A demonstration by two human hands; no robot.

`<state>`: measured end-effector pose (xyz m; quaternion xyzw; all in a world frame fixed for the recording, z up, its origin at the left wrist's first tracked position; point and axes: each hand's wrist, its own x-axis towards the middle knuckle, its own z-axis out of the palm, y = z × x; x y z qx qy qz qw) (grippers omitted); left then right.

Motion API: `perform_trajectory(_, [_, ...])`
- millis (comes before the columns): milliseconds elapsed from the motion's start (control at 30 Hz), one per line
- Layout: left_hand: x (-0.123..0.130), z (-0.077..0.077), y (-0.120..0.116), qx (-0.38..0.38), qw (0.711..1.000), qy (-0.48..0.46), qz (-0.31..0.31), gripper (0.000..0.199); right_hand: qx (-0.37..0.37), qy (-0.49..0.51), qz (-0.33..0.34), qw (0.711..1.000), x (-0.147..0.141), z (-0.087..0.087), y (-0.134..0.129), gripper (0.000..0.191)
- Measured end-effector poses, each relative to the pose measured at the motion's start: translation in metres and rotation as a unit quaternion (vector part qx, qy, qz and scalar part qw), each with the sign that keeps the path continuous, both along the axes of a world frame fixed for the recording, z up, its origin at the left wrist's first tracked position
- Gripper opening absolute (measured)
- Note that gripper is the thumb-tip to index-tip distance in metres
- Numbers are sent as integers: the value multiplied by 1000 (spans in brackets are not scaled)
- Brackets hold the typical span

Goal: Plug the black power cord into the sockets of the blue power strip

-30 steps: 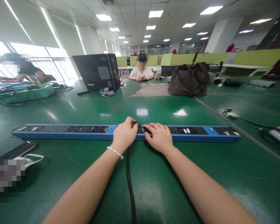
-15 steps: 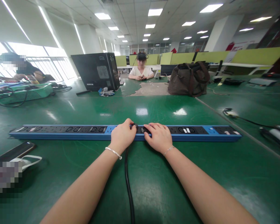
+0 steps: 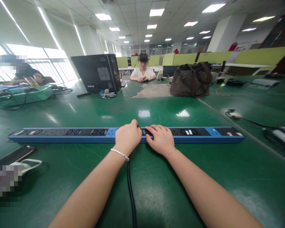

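A long blue power strip [image 3: 85, 139] with black sockets lies across the green table. Over its middle, my left hand [image 3: 128, 135] is closed round something dark, mostly hidden by the fingers; it looks like the plug end of the black cable [image 3: 131, 190]. That cable comes out beneath the hand and runs down toward the near edge of view. Just to the right, my right hand [image 3: 161, 137] rests on the strip with its fingers curved and spread a little, the thumb and index near a dark socket.
A phone [image 3: 16, 156] and a white-looped item lie at the left. Farther back are a green basket [image 3: 35, 95], a black computer case [image 3: 97, 72], gloves [image 3: 107, 93] and a brown bag [image 3: 190, 80]. A person sits across the table, another at far left.
My left hand has shifted slightly right and turned, so its fingers now cover more of the dark plug. The right hand has hardly moved.
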<state>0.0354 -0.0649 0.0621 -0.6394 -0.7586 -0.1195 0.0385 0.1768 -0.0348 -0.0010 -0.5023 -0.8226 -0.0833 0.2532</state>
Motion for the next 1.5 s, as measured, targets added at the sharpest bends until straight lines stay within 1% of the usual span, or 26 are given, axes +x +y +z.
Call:
perform_trajectory(167, [4, 1, 0, 3, 1000, 25, -7, 25, -2, 2, 1, 1000, 0, 0, -1, 37])
perform_trajectory(367, [10, -4, -5, 27, 998, 48, -20, 27, -3, 11, 5, 1000, 0, 0, -1, 37])
perform_trajectory(567, [6, -6, 0, -4, 999, 35, -12, 25, 10, 22, 6, 1000, -1, -1, -1, 36])
perform_trajectory(700, [5, -7, 0, 1, 999, 36, -15, 26, 14, 24, 7, 1000, 0, -1, 0, 35])
perform_trajectory(933, [11, -11, -1, 5, 998, 57, -38, 24, 6, 26, 10, 1000, 1, -2, 0, 35])
perform_trajectory(1100, [9, -12, 0, 3, 998, 45, -41, 26, 6, 35, 22, 999, -1, 0, 0, 36])
perform_trajectory(1200, [0, -12, 2, 10, 998, 35, -56, 34, 17, 46, 68, 996, -11, 0, -3, 39])
perform_trajectory(1233, [-5, -13, 3, 18, 997, 34, -74, 36, 16, 52, 87, 995, -15, 0, -4, 41])
perform_trajectory(1300, [-19, -15, 7, 60, 989, 36, -127, 36, 6, 62, 112, 992, -23, -2, -7, 45])
perform_trajectory(1333, [-28, -17, 9, 82, 983, 41, -160, 35, 0, 67, 115, 991, -26, -3, -8, 48])
perform_trajectory(1400, [-46, -23, 11, 134, 976, 23, -169, 29, -14, 72, 111, 991, -29, -3, -9, 53])
perform_trajectory(1433, [-55, -27, 11, 148, 974, 16, -173, 28, -21, 73, 110, 991, -30, -3, -10, 55])
perform_trajectory(1500, [-70, -36, 8, 159, 966, 19, -203, 30, -32, 74, 108, 991, -32, 1, -10, 55])
